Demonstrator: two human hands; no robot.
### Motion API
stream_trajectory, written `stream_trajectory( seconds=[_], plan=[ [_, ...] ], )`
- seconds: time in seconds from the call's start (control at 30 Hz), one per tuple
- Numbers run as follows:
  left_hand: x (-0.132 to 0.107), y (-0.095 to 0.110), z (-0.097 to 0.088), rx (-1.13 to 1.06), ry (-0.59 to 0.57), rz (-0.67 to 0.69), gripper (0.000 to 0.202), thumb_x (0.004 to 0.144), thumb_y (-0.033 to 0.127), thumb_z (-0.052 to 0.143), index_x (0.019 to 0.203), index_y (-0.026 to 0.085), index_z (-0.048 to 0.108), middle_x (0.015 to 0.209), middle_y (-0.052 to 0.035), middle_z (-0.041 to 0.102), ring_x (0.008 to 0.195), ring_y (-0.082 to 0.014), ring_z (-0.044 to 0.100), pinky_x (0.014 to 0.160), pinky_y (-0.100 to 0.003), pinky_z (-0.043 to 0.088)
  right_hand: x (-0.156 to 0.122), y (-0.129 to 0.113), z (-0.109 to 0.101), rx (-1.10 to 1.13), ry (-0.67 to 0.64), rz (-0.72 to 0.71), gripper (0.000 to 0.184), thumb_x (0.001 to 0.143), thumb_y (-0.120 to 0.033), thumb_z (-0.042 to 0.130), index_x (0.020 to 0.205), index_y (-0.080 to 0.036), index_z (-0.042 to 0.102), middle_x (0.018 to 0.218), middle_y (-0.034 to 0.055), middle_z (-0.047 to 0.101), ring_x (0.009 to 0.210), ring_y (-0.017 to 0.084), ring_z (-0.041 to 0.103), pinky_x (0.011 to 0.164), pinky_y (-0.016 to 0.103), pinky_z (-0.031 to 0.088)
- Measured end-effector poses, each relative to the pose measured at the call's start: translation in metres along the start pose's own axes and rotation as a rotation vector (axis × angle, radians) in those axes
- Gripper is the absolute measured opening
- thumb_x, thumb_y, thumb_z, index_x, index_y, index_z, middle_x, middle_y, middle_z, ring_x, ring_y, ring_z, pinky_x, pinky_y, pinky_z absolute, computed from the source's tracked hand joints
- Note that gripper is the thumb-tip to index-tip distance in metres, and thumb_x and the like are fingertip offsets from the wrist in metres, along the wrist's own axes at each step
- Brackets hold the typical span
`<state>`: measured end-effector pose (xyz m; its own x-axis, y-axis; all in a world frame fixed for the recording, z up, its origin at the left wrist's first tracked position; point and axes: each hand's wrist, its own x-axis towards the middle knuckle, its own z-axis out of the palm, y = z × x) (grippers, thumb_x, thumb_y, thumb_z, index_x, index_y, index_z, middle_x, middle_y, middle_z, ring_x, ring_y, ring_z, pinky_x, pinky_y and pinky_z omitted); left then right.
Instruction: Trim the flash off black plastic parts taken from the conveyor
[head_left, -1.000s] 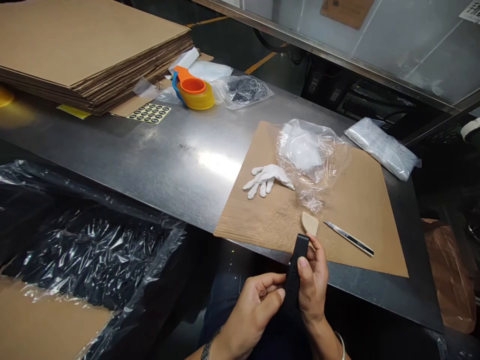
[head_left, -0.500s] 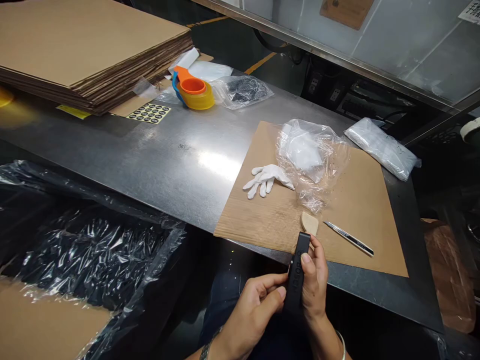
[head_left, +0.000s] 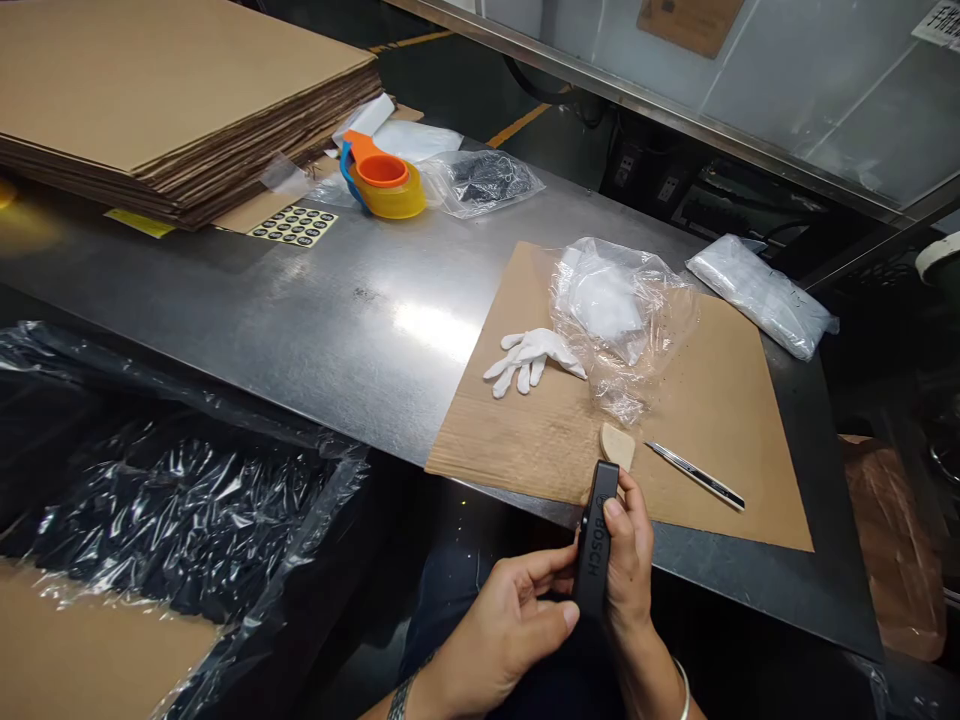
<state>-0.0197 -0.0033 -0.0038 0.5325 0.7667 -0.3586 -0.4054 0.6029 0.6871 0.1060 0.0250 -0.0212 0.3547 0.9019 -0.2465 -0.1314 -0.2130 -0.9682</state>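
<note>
As left hand (head_left: 508,622), right hand (head_left: 628,572) clasp black bar (head_left: 596,535), near cardboard (head_left: 525,440)

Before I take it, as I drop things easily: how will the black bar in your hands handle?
Probably stiff: the black bar stands straight above the right hand with no sag. Likely light, since fingertips alone steady it, the left hand touching its lower edge. Its flat sides suggest it won't roll.
</note>
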Motion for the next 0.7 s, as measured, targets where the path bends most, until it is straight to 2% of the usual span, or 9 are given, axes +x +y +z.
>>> stream_trajectory(
  seconds=[0.13,0.27,0.57,0.7],
  plan=[
    [0.0004,-0.0019,-0.0019,-0.049,-0.048,-0.036,0.052,0.074,0.023,0.066,0.124,0.018,0.053,0.109,-0.0119,0.063,0.101,-0.0233,0.055,0.092,-0.04,0.04,0.0025,-0.0006,-0.0012,-0.014,0.019,0.035,0.04,0.077,-0.044,0.053,0.109,-0.019,0.055,0.08,0.0037,0.063,0.083,0.022,0.06,0.066,0.033,0.048],
    [0.0014,-0.0015,-0.0013,-0.034,-0.025,-0.046,0.053,0.075,0.024,0.066,0.126,0.018,0.051,0.11,-0.0123,0.062,0.1,-0.0228,0.055,0.095,-0.042,0.038,0.0031,0.0012,-0.0016,-0.008,0.024,0.053,0.04,0.078,-0.046,0.052,0.107,-0.019,0.055,0.073,0.0016,0.061,0.078,0.021,0.06,0.066,0.033,0.049],
    [-0.0002,-0.0017,-0.0029,-0.036,-0.02,-0.034,0.051,0.076,0.024,0.065,0.125,0.021,0.052,0.109,-0.0104,0.063,0.099,-0.0205,0.055,0.095,-0.04,0.037,0.0045,0.0035,-0.001,0.041,0.011,0.15,0.039,0.078,-0.049,0.052,0.105,-0.021,0.051,0.078,-0.0004,0.059,0.077,0.018,0.057,0.071,0.031,0.046],
    [0.0008,0.0012,-0.0023,-0.025,-0.004,-0.034,0.05,0.076,0.024,0.065,0.124,0.022,0.052,0.109,-0.0102,0.063,0.1,-0.021,0.054,0.095,-0.039,0.038,0.0037,0.0022,0.0014,0.027,-0.004,0.162,0.039,0.078,-0.051,0.051,0.103,-0.022,0.052,0.076,-0.0013,0.058,0.072,0.016,0.056,0.067,0.029,0.045]
  ],
)
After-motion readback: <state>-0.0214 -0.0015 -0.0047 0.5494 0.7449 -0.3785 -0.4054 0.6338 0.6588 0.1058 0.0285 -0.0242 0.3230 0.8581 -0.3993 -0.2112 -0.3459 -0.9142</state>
